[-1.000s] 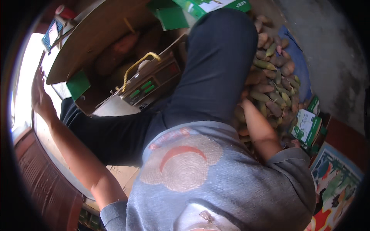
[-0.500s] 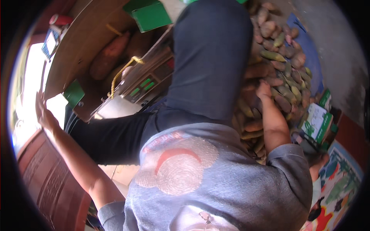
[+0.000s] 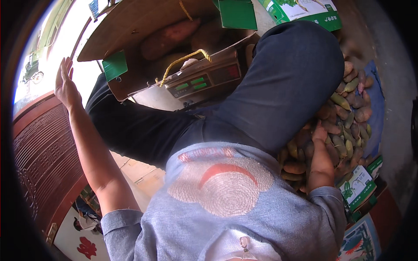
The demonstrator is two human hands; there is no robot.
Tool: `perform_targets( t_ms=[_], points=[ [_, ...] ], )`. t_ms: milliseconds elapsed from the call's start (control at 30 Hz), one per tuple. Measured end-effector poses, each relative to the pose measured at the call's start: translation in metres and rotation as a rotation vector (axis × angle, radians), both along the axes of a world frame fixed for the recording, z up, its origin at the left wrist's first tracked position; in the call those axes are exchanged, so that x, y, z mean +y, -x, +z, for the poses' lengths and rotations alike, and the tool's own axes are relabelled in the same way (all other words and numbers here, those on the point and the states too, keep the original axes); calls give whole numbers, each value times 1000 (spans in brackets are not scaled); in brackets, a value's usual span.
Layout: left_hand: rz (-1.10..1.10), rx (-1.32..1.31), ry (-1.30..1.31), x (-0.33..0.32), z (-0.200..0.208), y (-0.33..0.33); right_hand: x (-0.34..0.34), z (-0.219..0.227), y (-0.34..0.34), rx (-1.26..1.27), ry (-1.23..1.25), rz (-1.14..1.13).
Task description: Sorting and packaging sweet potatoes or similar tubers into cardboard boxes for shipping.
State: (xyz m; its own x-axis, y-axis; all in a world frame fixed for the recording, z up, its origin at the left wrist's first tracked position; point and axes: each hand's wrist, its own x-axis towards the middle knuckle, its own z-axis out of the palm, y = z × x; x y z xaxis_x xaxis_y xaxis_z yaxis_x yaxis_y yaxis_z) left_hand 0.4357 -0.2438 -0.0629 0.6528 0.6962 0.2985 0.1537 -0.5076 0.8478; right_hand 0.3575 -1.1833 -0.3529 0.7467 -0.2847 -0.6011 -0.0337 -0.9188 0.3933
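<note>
My left hand point(image 3: 68, 87) is raised beside the doorway, fingers stretched out and holding nothing. My right hand point(image 3: 320, 132) reaches down into a pile of sweet potatoes point(image 3: 363, 114), some reddish brown and some greenish, to the right of my leg. It touches the roots there, next to a pinkish-brown sweet potato point(image 3: 332, 128). Its fingers are mostly hidden, so a grip cannot be made out. Ahead of me, a cardboard box point(image 3: 109, 39) with open green flaps holds large sweet potatoes point(image 3: 172, 38). A yellow rope handle point(image 3: 183, 59) loops over its near edge.
A scale point(image 3: 190, 85) with green lit displays is at the box's near side. Green-and-white cartons stand at the far right point(image 3: 300, 9) and lower right point(image 3: 359, 185). A blue sheet point(image 3: 375, 91) edges the pile. A brown carved panel point(image 3: 48, 152) stands at left.
My view has shifted, so the box, legs and pile appear farther right and lower. My left hand stays raised with fingers stretched; my right hand stays in the pile.
</note>
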Motion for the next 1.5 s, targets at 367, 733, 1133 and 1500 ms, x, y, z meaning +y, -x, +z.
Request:
perform_targets(
  t_ms=[367,733,1133,1500],
  points=[
    [-524,-165,-492,-110,66,38,22,67,-62,-825,-199,-467],
    [-926,-636,-477,-200,97,96,180,328,-202,-1511,-1156,11],
    [-1243,-752,-113,-185,112,114,511,405,-207,-560,-1816,647],
    [-885,-992,308,-216,95,110,475,410,-233,-792,-1844,419]
  ],
)
